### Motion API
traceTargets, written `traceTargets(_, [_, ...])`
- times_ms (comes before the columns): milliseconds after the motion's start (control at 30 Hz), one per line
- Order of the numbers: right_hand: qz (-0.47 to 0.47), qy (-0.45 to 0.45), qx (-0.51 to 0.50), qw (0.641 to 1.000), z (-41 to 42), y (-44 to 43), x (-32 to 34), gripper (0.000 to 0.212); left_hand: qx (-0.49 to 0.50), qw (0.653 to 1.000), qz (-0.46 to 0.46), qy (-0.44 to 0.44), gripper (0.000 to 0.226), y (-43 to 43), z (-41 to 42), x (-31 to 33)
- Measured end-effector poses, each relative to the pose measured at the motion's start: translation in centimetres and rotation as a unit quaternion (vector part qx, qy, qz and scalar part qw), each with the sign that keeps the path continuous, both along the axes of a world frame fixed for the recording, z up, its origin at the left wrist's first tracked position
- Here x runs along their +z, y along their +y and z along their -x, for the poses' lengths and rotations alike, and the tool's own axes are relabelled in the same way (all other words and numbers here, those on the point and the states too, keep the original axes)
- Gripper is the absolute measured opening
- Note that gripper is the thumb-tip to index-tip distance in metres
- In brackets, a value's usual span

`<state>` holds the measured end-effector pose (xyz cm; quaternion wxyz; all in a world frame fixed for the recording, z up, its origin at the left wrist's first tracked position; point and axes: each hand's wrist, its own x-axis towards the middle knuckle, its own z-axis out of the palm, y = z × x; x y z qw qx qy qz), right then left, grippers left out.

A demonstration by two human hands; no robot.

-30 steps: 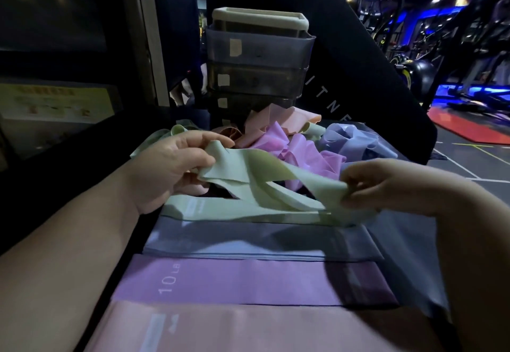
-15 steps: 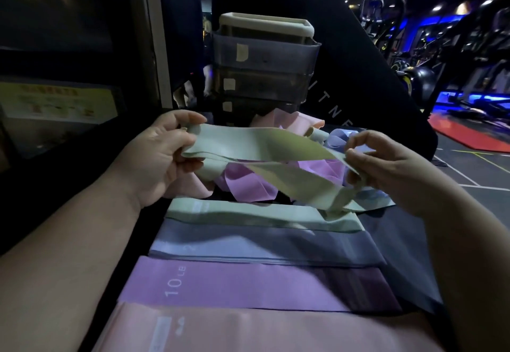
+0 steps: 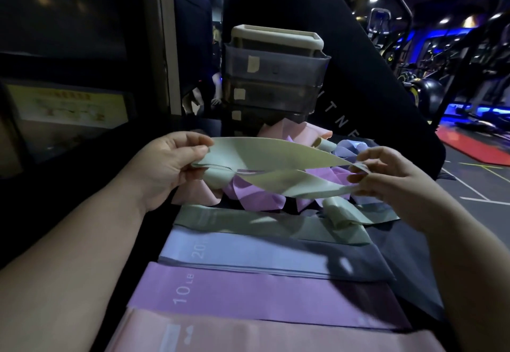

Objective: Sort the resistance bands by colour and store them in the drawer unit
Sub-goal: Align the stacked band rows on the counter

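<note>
A pale green band [image 3: 273, 155] hangs stretched and twisted in the air between my hands. My left hand [image 3: 168, 166] pinches its left end; my right hand [image 3: 386, 177] pinches its right end. Under it lies a loose heap of pink [image 3: 298, 130], purple [image 3: 256, 197] and blue [image 3: 350, 148] bands. Nearer to me, flat piles lie in rows: green [image 3: 248, 223], blue marked 20 [image 3: 248, 252], purple marked 10 LB [image 3: 262, 293] and pink [image 3: 262, 335]. The grey drawer unit [image 3: 273, 75] stands behind the heap with its drawers closed.
A dark slanted panel [image 3: 358, 61] with lettering rises right of the drawer unit. A dark wall with a yellow notice [image 3: 69, 106] is on the left. Gym machines [image 3: 469, 75] and a red mat [image 3: 474, 147] lie far right on the floor.
Both hands have lifted the green band off the heap and pulled it out wider between them. The sorted green pile below is now uncovered.
</note>
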<state>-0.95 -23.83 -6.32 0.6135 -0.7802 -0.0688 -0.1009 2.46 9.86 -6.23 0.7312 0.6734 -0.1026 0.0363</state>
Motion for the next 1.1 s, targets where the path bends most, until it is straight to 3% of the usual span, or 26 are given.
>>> traceTargets(233, [-0.023, 0.016, -0.059, 0.998, -0.4, -0.6, 0.1, 0.022, -0.034, 0.999, -0.026, -0.004, 0.014, -0.1, 0.3, 0.0])
traceTargets(433, [-0.077, 0.037, -0.033, 0.996, -0.2, -0.7, 0.1, 0.016, -0.089, 0.994, -0.055, 0.003, 0.055, 0.6, 0.7, 0.2])
traceTargets(467, [-0.102, 0.040, -0.021, 0.994, -0.1, -0.5, 0.3, 0.012, -0.076, 0.994, -0.076, -0.007, 0.052, 0.7, 0.5, 0.1])
traceTargets(533, [-0.144, 0.048, -0.009, 0.988, 0.1, -0.6, 0.4, 0.028, -0.042, 0.994, -0.095, -0.030, 0.042, 0.7, 0.3, 0.0])
traceTargets(733, [-0.220, 0.096, 0.015, 0.971, 0.1, -0.3, 0.6, 0.037, -0.011, 0.998, -0.032, -0.056, 0.010, 0.0, 0.3, 0.2])
traceTargets(1033, [-0.287, 0.092, 0.080, 0.950, 0.1, -0.7, 0.8, 0.052, 0.047, 0.997, -0.021, -0.055, 0.018, 0.9, -0.6, 0.0])
traceTargets(1100, [-0.276, 0.089, 0.099, 0.952, 0.3, -0.7, 0.9, 0.041, 0.055, 0.997, -0.016, -0.050, 0.016, 1.0, -0.6, 0.0])
